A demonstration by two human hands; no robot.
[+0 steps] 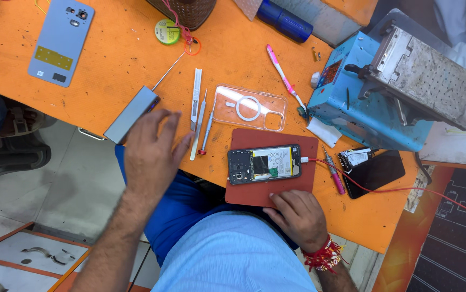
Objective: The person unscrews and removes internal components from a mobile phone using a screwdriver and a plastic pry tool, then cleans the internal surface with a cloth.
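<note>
An opened phone (264, 164) with its battery and board showing lies on a dark red mat (254, 189) at the orange table's near edge. A red cable (384, 190) is plugged into its right end. My right hand (297, 216) rests on the mat's near edge just below the phone, fingers curled, holding nothing. My left hand (151, 151) hovers with fingers spread beside a grey metal box (131, 114), a white scalpel (195, 96) and a small red-tipped screwdriver (205, 132). It holds nothing.
A clear phone case (250, 107), a pink toothbrush (284, 77) and a grey-blue back cover (60, 41) lie on the table (119, 65). A blue machine with a metal plate (390, 92) stands at the right. A black phone screen (374, 172) and pink screwdriver (334, 174) lie beside the mat.
</note>
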